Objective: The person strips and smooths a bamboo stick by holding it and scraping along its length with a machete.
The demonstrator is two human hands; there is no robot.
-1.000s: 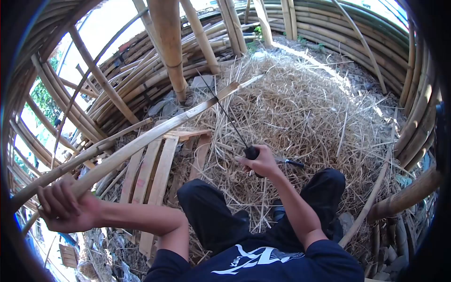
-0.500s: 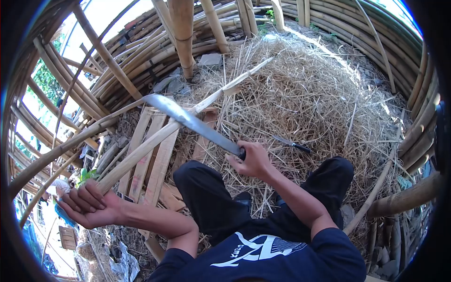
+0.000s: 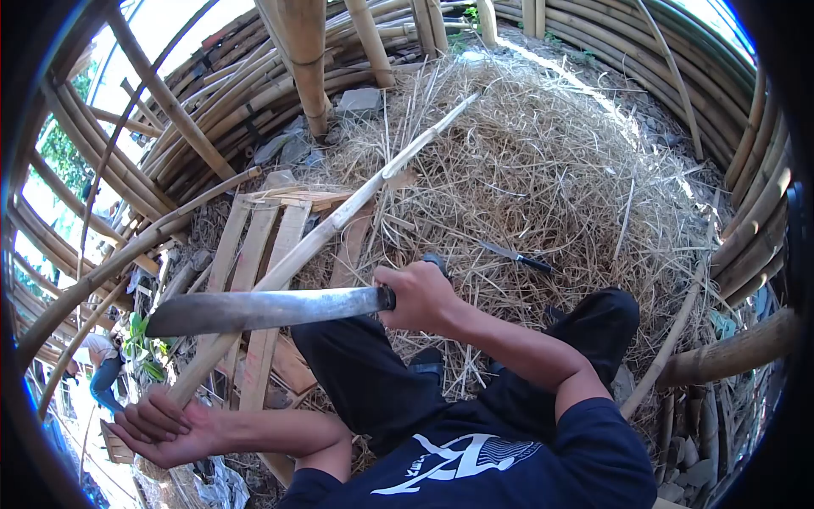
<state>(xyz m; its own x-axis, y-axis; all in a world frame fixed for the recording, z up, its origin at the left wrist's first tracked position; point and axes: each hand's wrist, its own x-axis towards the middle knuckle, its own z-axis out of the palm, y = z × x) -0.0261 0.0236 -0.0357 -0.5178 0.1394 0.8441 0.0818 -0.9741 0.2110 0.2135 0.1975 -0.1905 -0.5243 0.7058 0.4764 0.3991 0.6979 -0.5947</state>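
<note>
My left hand [image 3: 170, 428] is closed around the near end of a long pale bamboo strip [image 3: 326, 227], which slants up and away over the straw. In my right hand [image 3: 417, 297] is the handle of a machete [image 3: 267, 311]. Its broad blade points left and passes over the strip's lower part, a short way above my left hand; whether the metal touches the strip I cannot tell. A small knife [image 3: 519, 256] with a black handle lies on the straw beyond my right knee.
Dry straw [image 3: 551, 170] covers the ground ahead. A slatted wooden pallet [image 3: 246, 246] lies at left under the strip. Bamboo posts [image 3: 301, 64] and stacked bamboo poles [image 3: 627, 51] enclose the spot. Another person [image 3: 103, 373] is at far left, outside the bamboo frame.
The machete has swung down and toward me along the strip, its blade now nearly level and nearer my left hand. My left hand has lowered slightly, still holding the strip.
</note>
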